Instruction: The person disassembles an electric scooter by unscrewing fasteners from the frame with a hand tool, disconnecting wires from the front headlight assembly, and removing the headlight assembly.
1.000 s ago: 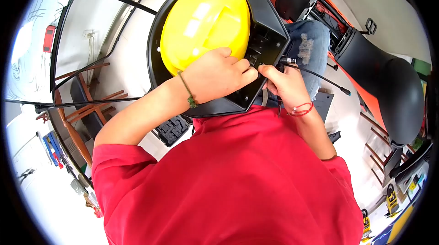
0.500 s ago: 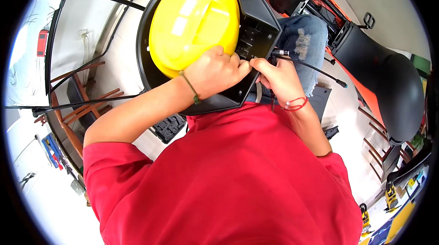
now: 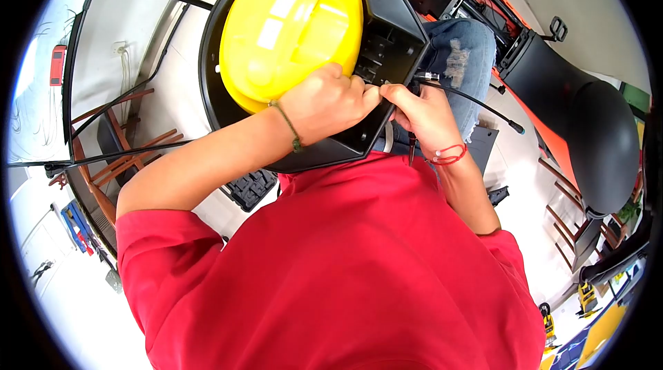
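Observation:
A glossy yellow dome-like shell [image 3: 293,21] sits in a black plastic housing [image 3: 356,145] on my lap. My left hand [image 3: 330,104], with a green cord bracelet, is closed in a fist over the shell's lower edge, its thumb and finger pinched at the housing's right side. My right hand [image 3: 423,116], wearing red string, is closed too, and its thumb tip meets the left fingertips. Whatever lies between the fingers is hidden. A black cable [image 3: 476,102] with a plug end runs out beside my right hand, near a small metal connector [image 3: 429,76]. A thin dark strand hangs below that hand.
To the right stands an orange machine with a black seat [image 3: 604,142] and a pedal [image 3: 558,27]. A whiteboard [image 3: 41,87] on a black frame is at the left, with a wooden chair [image 3: 103,194] beneath. A black tool case [image 3: 250,189] lies on the floor.
The housing and yellow shell have shifted slightly left and up in view. My left forearm has moved a little left. Both hands stay pinched together at the same spot.

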Action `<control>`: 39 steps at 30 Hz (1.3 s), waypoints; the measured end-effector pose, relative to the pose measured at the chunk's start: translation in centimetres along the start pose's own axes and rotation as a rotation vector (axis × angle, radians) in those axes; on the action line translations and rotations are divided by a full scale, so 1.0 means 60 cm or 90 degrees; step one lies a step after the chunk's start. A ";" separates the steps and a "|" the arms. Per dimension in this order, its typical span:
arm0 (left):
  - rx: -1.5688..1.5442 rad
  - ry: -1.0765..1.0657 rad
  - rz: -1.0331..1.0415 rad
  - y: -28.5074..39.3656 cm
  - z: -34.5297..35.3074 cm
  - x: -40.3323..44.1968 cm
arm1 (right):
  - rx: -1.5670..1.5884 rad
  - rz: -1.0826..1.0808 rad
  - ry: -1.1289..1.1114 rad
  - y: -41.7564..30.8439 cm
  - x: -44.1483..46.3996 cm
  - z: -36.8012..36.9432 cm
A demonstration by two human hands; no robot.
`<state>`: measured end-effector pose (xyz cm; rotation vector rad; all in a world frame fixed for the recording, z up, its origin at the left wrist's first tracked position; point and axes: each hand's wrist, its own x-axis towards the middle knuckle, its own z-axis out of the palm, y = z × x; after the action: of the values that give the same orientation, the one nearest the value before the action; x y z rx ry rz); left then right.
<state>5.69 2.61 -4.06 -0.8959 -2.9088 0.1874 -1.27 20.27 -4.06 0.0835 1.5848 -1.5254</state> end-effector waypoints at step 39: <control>-0.011 0.003 0.033 -0.010 0.006 -0.022 | -0.037 0.008 0.002 -0.002 0.009 0.009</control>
<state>6.41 1.33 -4.39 -0.9738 -2.8891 0.1632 -1.37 19.53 -4.24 0.0624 1.6272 -1.4695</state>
